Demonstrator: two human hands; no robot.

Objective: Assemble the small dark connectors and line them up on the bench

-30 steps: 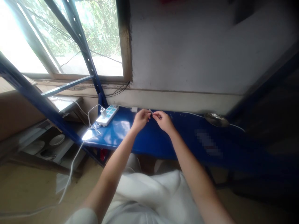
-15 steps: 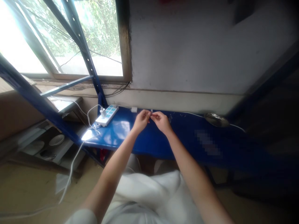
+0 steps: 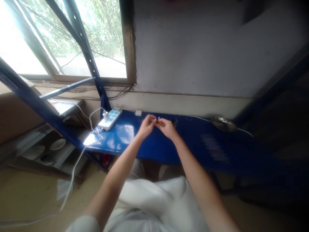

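My left hand (image 3: 147, 125) and my right hand (image 3: 167, 127) meet fingertip to fingertip above the blue table (image 3: 154, 146). Both are closed in a pinch. Between the fingertips is something tiny that I cannot make out; a small pale bit (image 3: 158, 118) shows just beyond them. Some small clear pieces (image 3: 176, 121) lie to the right of my right hand, close to its knuckles. Farther right, several tiny pale bits (image 3: 189, 119) are scattered near the table's back edge.
A white power strip (image 3: 110, 119) with a plugged-in charger (image 3: 105, 116) stands at the table's left end, its cable hanging to the floor. A white adapter (image 3: 138, 113) lies at the back edge. A shiny metal dish (image 3: 223, 123) sits back right. Blue rack posts (image 3: 89, 58) rise at left.
Both hands stay together, with the fingertips slightly lower and the right fingers shifted a little. Nothing on the table has visibly moved.
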